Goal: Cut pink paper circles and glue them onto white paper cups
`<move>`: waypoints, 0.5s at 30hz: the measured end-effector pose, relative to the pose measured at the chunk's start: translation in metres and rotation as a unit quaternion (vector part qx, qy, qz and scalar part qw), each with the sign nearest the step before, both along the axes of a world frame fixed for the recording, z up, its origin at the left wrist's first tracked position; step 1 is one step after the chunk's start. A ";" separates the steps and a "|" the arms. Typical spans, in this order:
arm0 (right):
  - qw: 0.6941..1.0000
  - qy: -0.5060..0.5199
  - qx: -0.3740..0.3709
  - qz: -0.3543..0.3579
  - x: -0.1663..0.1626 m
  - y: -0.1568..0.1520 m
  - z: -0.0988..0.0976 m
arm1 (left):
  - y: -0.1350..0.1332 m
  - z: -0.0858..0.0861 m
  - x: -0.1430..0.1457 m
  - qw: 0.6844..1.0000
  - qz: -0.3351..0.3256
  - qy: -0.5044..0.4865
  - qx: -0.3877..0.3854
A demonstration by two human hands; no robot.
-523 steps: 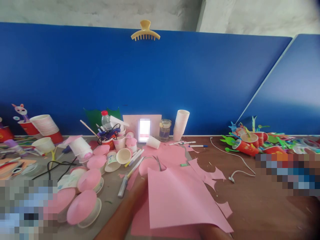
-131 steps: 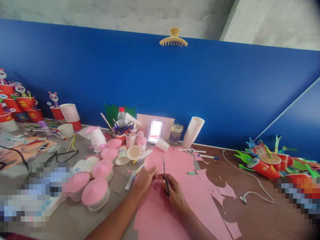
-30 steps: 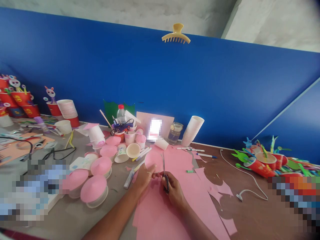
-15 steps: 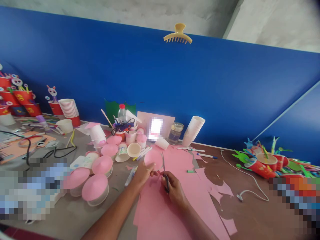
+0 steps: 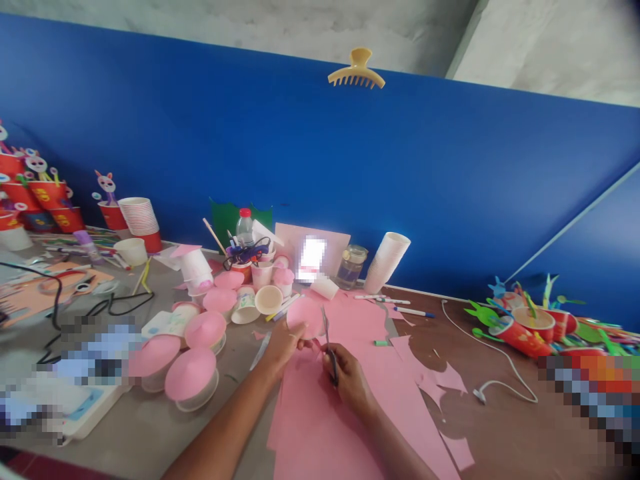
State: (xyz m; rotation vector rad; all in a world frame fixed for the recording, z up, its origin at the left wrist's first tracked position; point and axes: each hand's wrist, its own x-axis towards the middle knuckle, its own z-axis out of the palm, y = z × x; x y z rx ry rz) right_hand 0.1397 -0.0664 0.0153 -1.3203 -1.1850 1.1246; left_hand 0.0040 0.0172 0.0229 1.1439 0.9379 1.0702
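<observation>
My left hand (image 5: 286, 343) is closed on a round piece of pink paper (image 5: 305, 316), pinching its near edge. In my right hand (image 5: 347, 375) is a pair of scissors (image 5: 326, 333), fingers wrapped around the dark handles. The blades point away from me, just right of the pink round, and a narrow strip of paper curls near the fingertips. Whether the blades touch the paper I cannot tell. Under both hands lie large pink paper sheets (image 5: 340, 427).
Paper cups with pink cone tops (image 5: 193, 375) stand to the left. Behind are a glass jar (image 5: 352, 265), a leaning white cup stack (image 5: 387, 262) and a lit screen. Pink scraps (image 5: 443, 378), a white cable (image 5: 505, 353) and decorated red cups (image 5: 533, 327) lie to the right.
My left hand and the pink round have shifted slightly left, away from the scissors. The right hand has stayed almost in place.
</observation>
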 end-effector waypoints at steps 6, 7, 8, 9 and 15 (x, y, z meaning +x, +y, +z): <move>1.000 0.012 -0.012 0.003 -0.001 0.001 -0.001 | 0.006 -0.006 -0.001 1.000 0.014 -0.005 0.012; 1.000 0.015 -0.014 0.004 -0.002 0.001 -0.001 | 0.007 -0.006 -0.001 1.000 0.018 -0.010 0.013; 1.000 0.017 -0.015 0.005 -0.002 0.001 -0.001 | 0.007 -0.006 -0.001 1.000 0.022 -0.015 0.013; 1.000 0.018 -0.017 0.007 -0.002 0.001 -0.001 | 0.008 -0.006 -0.001 0.999 0.028 -0.022 0.012; 1.000 0.018 -0.015 0.018 -0.001 0.001 -0.008 | 0.008 0.000 0.000 0.997 0.059 -0.040 0.005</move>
